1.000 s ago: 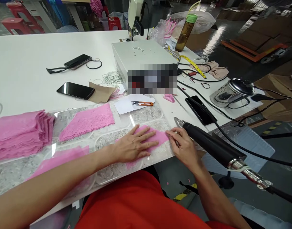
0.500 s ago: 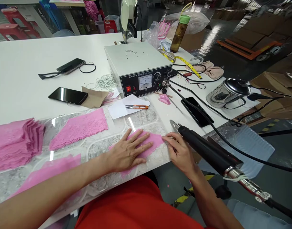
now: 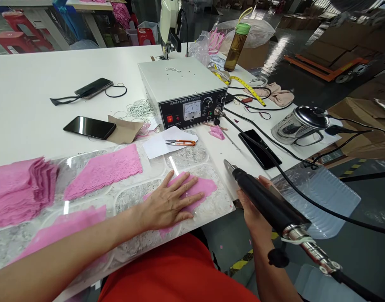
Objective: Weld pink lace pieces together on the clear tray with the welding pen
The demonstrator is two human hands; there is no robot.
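Note:
My left hand [image 3: 170,200] lies flat with fingers spread, pressing a pink fabric piece [image 3: 206,187] onto the clear-covered mat [image 3: 129,195]. My right hand [image 3: 253,205] is wrapped from beneath around the black handpiece [image 3: 268,201] of an ultrasonic welder; the handpiece hides much of the palm. Its metal tip [image 3: 229,165] points up and left, just right of the mat. The other end runs into a cable at lower right. A pink lace-edged piece [image 3: 107,170] lies behind my left forearm, and another pink piece [image 3: 64,226] is partly under it.
A stack of pink fabric [image 3: 19,191] is at far left. The welder's box [image 3: 192,111] stands behind the mat. Orange thread snips [image 3: 181,142] rest on white paper. Phones [image 3: 90,127], a metal cup [image 3: 301,123] and a bottle [image 3: 236,48] occupy the table; the cable [image 3: 293,186] crosses the right side.
My right hand has let go of the fabric's right corner and moved right onto the handpiece, whose rear end has shifted slightly left. My left hand stays on the fabric.

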